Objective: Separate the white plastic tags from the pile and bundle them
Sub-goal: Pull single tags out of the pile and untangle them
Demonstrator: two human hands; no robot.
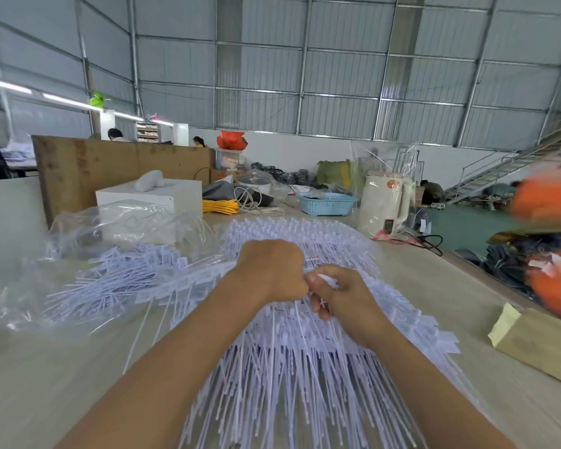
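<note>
My left hand (272,270) is curled into a fist over the big pile of tags (298,367) on the counter (62,367), its grip closed on a few thin white stems at the knuckles. My right hand (337,296) sits touching it, fingers bent and pinching several stems too. A smaller heap (120,280) of tags lies to the left, apart from the pile.
</note>
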